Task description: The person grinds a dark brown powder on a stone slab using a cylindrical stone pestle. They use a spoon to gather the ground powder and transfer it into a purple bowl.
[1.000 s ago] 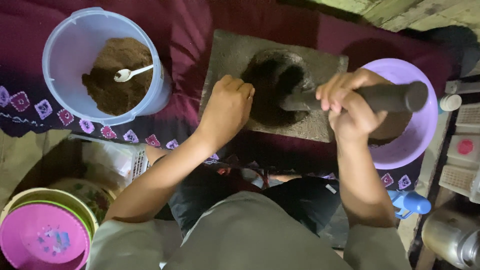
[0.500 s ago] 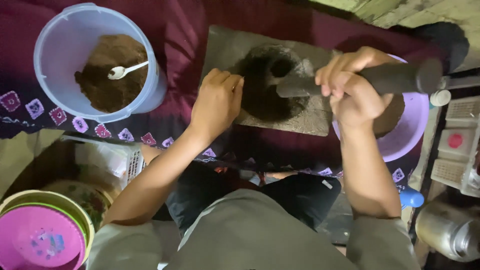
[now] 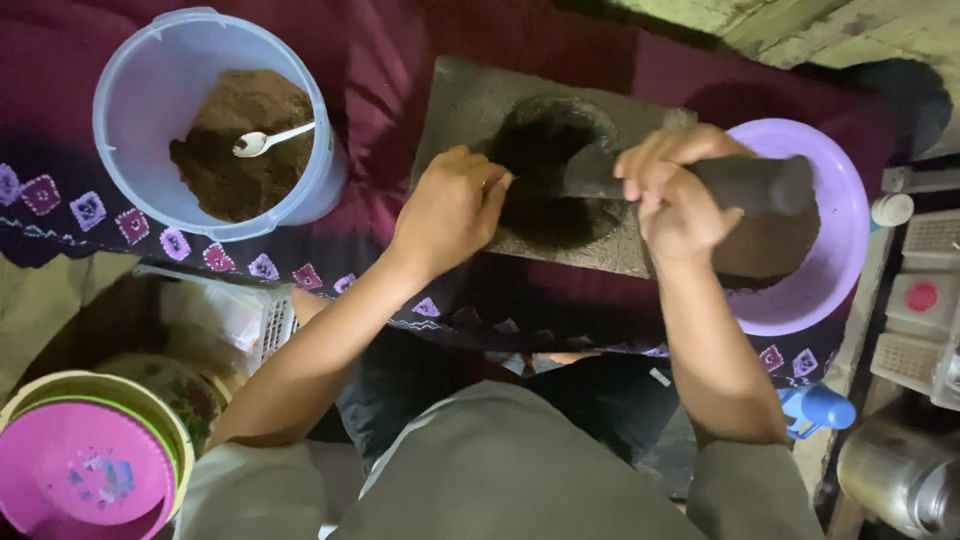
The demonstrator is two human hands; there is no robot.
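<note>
Dark maroon patterned cloth (image 3: 380, 90) under stone mortar slab (image 3: 470, 100); right hand (image 3: 675, 195) grip closed around dark pestle (image 3: 745, 185), left hand (image 3: 450, 210) curled at bowl edge; beyond, pale blue tub (image 3: 140, 110) of brown powder, spoon (image 3: 270, 140); purple bowl (image 3: 840, 250) beside grip

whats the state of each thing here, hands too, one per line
left hand: curled at the mortar's edge, holds nothing visible
right hand: gripping the pestle
pestle: tilted, tip in the mortar
stone mortar: dark powder in its hollow
blue tub: open, part full of brown powder
spoon: lying on the powder
purple bowl: holds brown powder
</note>
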